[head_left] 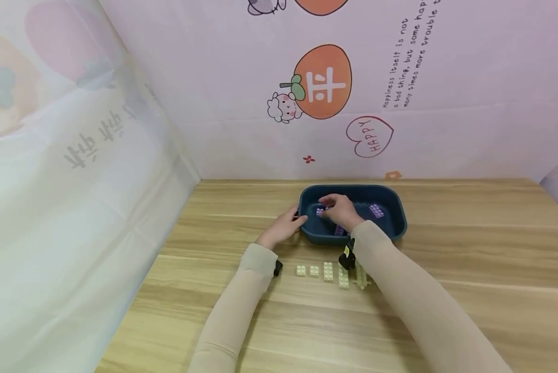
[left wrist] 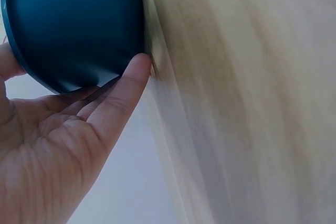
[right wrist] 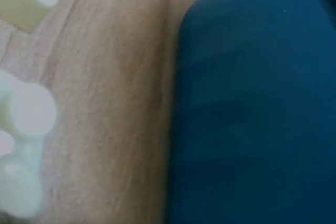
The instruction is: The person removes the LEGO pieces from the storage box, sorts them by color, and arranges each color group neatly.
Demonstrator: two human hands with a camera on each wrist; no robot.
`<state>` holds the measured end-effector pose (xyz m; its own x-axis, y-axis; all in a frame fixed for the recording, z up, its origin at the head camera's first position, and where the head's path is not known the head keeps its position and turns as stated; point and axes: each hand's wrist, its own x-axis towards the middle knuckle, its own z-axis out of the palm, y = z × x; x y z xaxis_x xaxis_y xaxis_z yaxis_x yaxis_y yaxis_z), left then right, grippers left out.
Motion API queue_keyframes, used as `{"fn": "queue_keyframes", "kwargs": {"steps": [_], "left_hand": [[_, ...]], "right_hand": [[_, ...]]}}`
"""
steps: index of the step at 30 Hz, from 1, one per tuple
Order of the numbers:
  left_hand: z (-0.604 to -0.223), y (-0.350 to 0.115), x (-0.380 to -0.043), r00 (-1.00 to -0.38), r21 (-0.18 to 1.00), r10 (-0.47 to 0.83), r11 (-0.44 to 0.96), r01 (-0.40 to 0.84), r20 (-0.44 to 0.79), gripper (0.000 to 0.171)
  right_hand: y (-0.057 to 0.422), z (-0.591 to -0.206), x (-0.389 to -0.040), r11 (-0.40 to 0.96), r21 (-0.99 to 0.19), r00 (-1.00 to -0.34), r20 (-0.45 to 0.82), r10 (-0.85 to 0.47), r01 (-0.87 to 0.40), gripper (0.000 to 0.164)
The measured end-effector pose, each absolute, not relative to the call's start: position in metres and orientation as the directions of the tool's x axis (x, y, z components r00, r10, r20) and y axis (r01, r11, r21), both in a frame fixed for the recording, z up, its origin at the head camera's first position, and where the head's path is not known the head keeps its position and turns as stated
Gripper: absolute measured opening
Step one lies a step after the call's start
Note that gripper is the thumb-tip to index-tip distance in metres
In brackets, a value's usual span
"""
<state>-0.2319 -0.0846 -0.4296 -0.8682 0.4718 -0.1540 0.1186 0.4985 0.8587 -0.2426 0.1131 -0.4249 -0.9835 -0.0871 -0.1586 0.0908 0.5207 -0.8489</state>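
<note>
A dark blue basin [head_left: 402, 220] stands on the table near the wall. My left hand [head_left: 282, 227] grips its left end, thumb at the rim and fingers along the outer wall, as the left wrist view shows up close. Inside the basin, my right hand [head_left: 341, 210] reaches down with its thumb and fingers apart, right beside a small purple brick [head_left: 319, 212]. Another purple brick [head_left: 339, 230] lies below this hand, partly hidden by the basin's front wall. A larger purple brick [head_left: 376, 210] lies toward the right end. The right wrist view shows mostly the basin's outer side [right wrist: 247, 108].
In front of the basin, several pale yellow-green bricks stand in a row, among them a small brick [head_left: 300, 270] and a longer brick [head_left: 328, 271]. The right forearm overlaps the row's right end, beside a pale bricklike piece [head_left: 361, 277]. A printed cloth [head_left: 260, 145] hangs behind.
</note>
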Motion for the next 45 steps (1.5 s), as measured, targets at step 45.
{"fn": "queue_keyframes", "kwargs": {"steps": [45], "left_hand": [[-0.429, -0.081, -0.226, -0.867, 0.828, 0.479, 0.535, 0.168, -0.134, 0.052]], "right_hand": [[0.108, -0.427, -0.244, 0.682, -0.731, -0.998, -0.065, -0.008, 0.042, 0.022]]}}
